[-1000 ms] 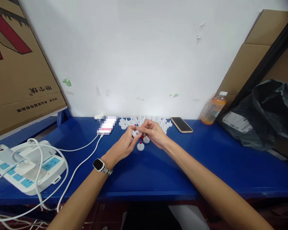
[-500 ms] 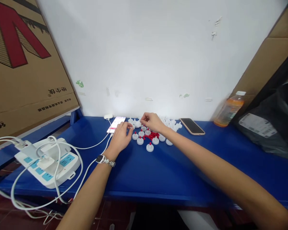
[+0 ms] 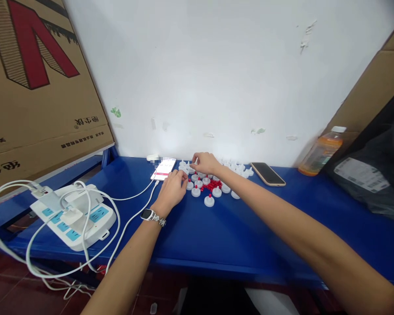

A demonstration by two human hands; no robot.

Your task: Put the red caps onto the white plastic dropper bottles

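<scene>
My right hand reaches over the far side of a group of white plastic caps with narrow spouts. Its thumb and forefinger are pinched together at a white cap; whatever sits between the fingertips is too small to make out. My left hand rests on the table left of the caps, fingers loosely bent and apart from any visible object. Several caps stand upright with red tips on their spouts, among them a front one. Small red tips lie heaped amid the caps. More white caps are piled behind my right wrist.
A lit phone with a cable lies beyond my left hand. Another phone lies right of the caps, and a bottle of orange drink stands farther right. A power strip with looping white cables occupies the left of the blue table.
The camera view has shifted slightly, moving the scene rightward. My right hand remains pinched over the far caps, and my left hand's fingers are a little closer to the caps.
</scene>
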